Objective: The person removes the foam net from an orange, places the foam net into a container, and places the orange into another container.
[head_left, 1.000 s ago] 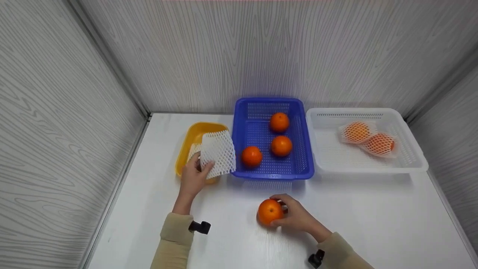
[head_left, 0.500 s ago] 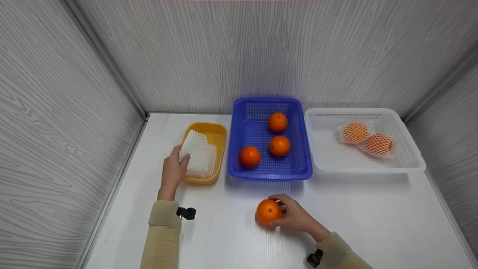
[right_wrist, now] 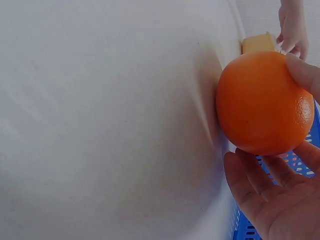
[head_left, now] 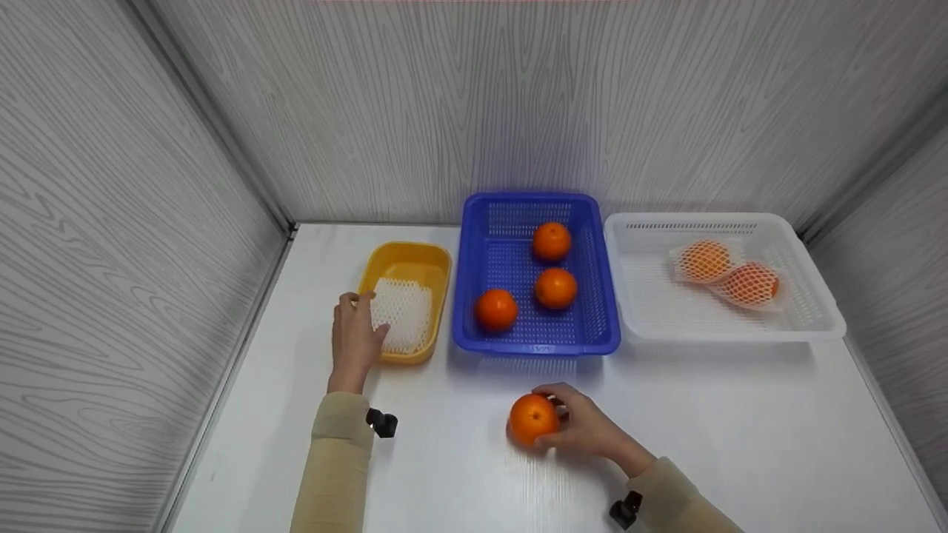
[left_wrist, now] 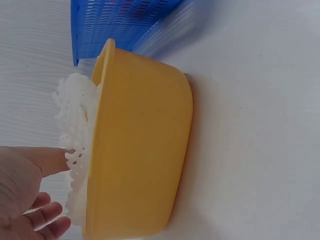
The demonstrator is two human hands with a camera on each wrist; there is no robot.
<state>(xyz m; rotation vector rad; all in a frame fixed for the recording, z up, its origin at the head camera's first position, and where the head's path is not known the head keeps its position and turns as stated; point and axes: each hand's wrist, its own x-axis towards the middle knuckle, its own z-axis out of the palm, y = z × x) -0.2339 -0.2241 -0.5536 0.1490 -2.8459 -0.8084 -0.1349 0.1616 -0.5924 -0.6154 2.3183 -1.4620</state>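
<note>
Since the right hand (head_left: 589,429) has its thumb and fingers curled round the loose orange (head_left: 534,419), let's start there: it sits on the white table (head_left: 740,422), near the front of the blue basket (head_left: 537,349). I'd bet it has decent weight, feels pretty firm, and the skin is a bit slick, going by the shine in the right wrist view. Best hold is pretty much the one shown, thumb and fingers on opposite sides of the fat middle, snug but no nails, cos it could bruise, and it'd probably roll if let go. Total opposite for the white mesh sleeves (head_left: 406,314) in the yellow bin (left_wrist: 140,145): looks like foam, so likely almost weightless, floppy and easy to tear. The left hand (head_left: 354,337) is right at them, relaxed, thumb well apart from the loosely bent fingers and against the mesh, nothing gripped that I can see. I'd pinch just one layer by its edge, gently, as they probably cling together.
</note>
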